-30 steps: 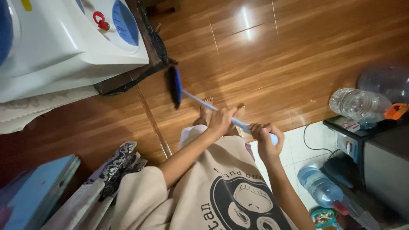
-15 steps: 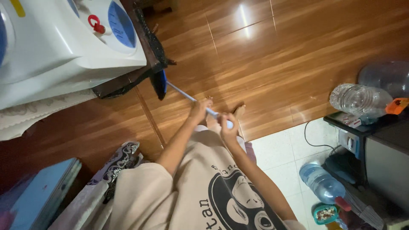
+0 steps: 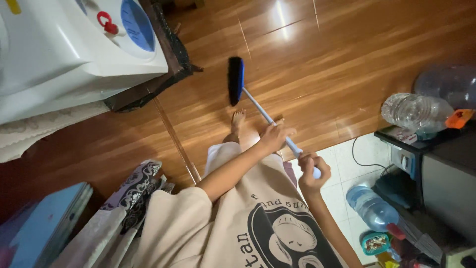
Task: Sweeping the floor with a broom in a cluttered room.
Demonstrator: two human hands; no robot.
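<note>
I hold a broom with a light blue handle (image 3: 258, 107) and a dark blue and black brush head (image 3: 235, 80) that rests on the brown wooden floor (image 3: 337, 59). My left hand (image 3: 275, 136) grips the handle partway down. At the handle's top end, my right hand (image 3: 312, 169) is closed around it. The brush head lies ahead of my bare feet (image 3: 238, 120), to the right of the white water dispenser (image 3: 74, 44).
The dispenser stands on a dark base (image 3: 163, 74) at top left. Clear plastic bottles (image 3: 416, 113) lie on a black cabinet (image 3: 436, 173) at right, another bottle (image 3: 372, 208) on the white tiles below. Patterned fabric (image 3: 134, 191) and a blue board (image 3: 44, 223) lie at lower left.
The brush head swept from beside the dispenser's base to the right, out onto the open floor. Both hands moved right and back with the handle.
</note>
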